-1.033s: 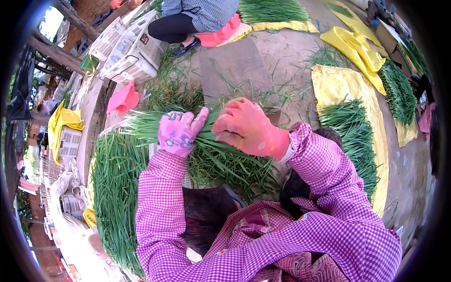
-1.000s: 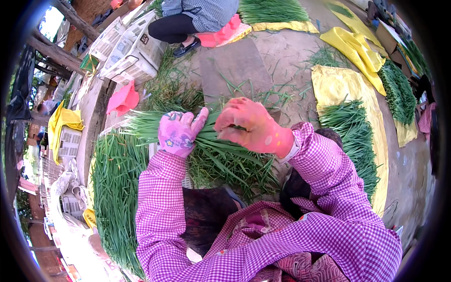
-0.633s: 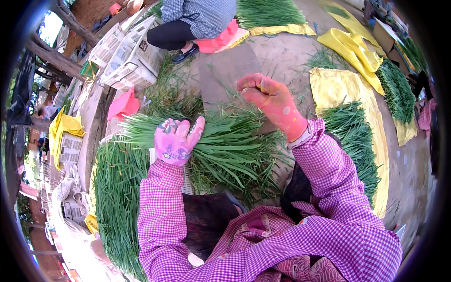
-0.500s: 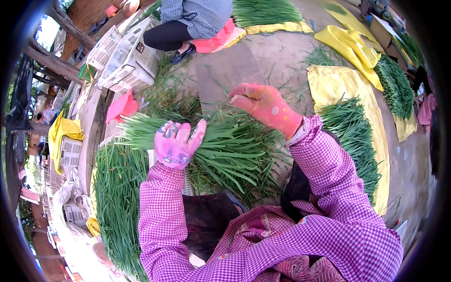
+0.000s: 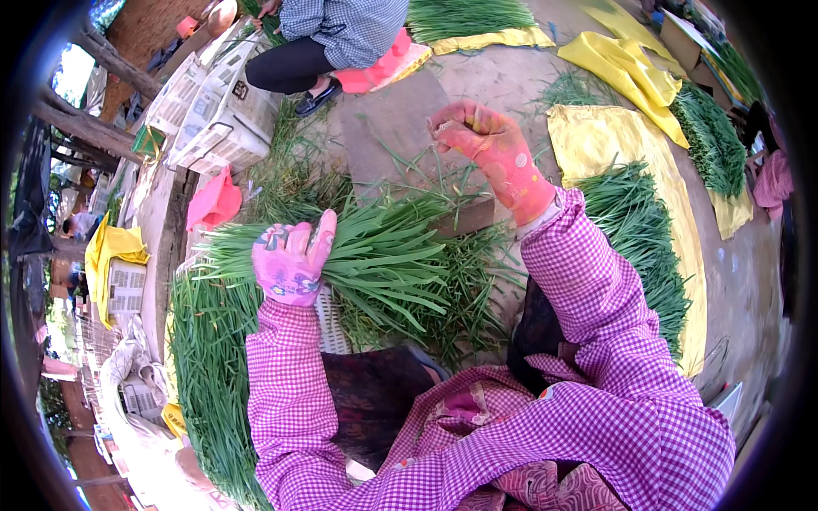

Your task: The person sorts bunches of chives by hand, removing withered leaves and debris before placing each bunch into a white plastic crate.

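My left hand [image 5: 291,262], in a pink flowered glove, is closed around a bunch of garlic chives [image 5: 388,255]. The pale stem ends stick out to the left, and the green leaves fan out to the right. My right hand [image 5: 498,157], in an orange-pink glove, is raised to the right of the bunch and apart from it. Its fingers are pinched together; whether anything thin is between them is too small to make out. Loose trimmed leaves [image 5: 469,311] lie beneath the bunch.
A long pile of chives [image 5: 213,375] lies at my left. Another heap [image 5: 635,230] rests on a yellow sheet [image 5: 579,136] at right. White crates [image 5: 226,128] and a pink cloth-like piece [image 5: 213,200] are at far left. A person in a checked shirt [image 5: 345,30] sits ahead.
My left hand has shifted left with the bunch of garlic chives. My right hand has risen slightly, farther from the leaves. The view has also shifted a little.
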The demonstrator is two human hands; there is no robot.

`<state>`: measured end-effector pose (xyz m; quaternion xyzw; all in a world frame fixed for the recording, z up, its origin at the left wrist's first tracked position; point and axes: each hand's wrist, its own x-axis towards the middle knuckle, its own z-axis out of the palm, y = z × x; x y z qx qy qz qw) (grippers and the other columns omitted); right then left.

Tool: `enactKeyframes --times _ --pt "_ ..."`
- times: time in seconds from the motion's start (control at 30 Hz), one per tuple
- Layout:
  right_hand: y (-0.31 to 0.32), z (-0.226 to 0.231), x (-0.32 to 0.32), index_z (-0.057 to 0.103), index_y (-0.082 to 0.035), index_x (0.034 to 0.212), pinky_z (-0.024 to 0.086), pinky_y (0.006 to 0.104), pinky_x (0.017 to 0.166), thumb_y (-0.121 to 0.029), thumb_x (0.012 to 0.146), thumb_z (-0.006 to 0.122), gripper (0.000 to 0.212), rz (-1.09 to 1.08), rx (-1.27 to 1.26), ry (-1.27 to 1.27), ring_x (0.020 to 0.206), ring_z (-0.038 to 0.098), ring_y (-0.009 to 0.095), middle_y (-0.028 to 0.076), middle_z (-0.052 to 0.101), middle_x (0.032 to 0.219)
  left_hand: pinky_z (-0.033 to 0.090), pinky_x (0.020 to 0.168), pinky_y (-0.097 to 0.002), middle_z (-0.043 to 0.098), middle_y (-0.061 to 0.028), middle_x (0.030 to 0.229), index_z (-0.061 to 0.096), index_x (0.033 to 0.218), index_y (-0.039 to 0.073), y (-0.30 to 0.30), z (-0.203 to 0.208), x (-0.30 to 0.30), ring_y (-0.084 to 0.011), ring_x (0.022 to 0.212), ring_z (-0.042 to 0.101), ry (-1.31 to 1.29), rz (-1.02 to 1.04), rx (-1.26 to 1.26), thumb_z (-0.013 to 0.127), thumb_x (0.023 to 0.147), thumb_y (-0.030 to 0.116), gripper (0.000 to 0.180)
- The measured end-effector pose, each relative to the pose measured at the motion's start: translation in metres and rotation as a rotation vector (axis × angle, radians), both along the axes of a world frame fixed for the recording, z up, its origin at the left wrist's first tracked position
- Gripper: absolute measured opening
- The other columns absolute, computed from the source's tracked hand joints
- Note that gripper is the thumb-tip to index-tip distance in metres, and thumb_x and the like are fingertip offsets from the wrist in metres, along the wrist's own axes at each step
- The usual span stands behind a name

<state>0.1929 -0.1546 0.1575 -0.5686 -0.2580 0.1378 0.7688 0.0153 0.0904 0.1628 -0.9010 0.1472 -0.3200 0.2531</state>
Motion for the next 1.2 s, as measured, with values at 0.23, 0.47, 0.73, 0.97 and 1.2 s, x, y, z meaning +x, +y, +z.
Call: enactKeyframes --times 0.23,0.47,0.73,0.97,1.2 --pt "-0.023 0.011 -0.006 0.065 -0.001 0.096 0.047 0.0273 0.07 -0.025 0.088 0.063 0.025 0.368 -0.5 -0.181 0.075 0.06 0.011 0.004 0.065 0.079 0.043 0.061 -0.0368 0.057 -0.0011 0.084 0.058 0.119 0.02 0.022 0.001 -0.006 -0.0209 0.073 0.057 0.001 0.137 -0.086 0.066 0.058 0.01 0.062" --pt "0.001 -0.02 -0.023 0.067 -0.01 0.095 0.05 0.0316 0.067 -0.028 0.086 0.065 0.021 0.219 -0.522 -0.646 0.07 0.061 0.014 0.01 0.065 0.079 0.042 0.068 -0.0384 0.06 -0.0015 0.09 0.054 0.126 0.022 0.028 0.004 -0.014 -0.022 0.081 0.059 0.017 0.288 -0.105 0.07 0.056 0.01 0.073" --pt "-0.007 0.01 -0.016 0.066 0.0 0.088 0.044 0.021 0.058 -0.02 0.085 0.066 0.021 0.145 -0.001 0.097 0.061 0.052 0.008 0.0 0.06 0.071 0.043 0.072 -0.0404 0.061 -0.0009 0.089 0.053 0.126 0.026 0.031 -0.004 -0.015 -0.0211 0.082 0.06 0.089 0.407 -0.134 0.072 0.063 0.017 0.067" --pt "0.01 -0.006 -0.032 0.065 -0.005 0.094 0.05 0.0288 0.066 -0.028 0.083 0.07 0.026 0.051 -0.292 -0.365 0.069 0.063 0.015 0.005 0.066 0.076 0.043 0.071 -0.0396 0.059 -0.0012 0.088 0.051 0.128 0.026 0.025 -0.004 -0.012 -0.021 0.079 0.059 0.179 0.428 -0.113 0.073 0.059 0.014 0.073" --pt "0.018 -0.025 -0.037 0.065 -0.009 0.089 0.048 0.0349 0.059 -0.025 0.083 0.068 0.017 0.047 -0.378 -0.711 0.065 0.061 0.027 0.01 0.063 0.073 0.043 0.069 -0.0384 0.059 -0.0017 0.091 0.048 0.131 0.026 0.016 -0.011 -0.004 -0.0214 0.08 0.059 0.245 0.406 -0.106 0.072 0.059 0.013 0.077"
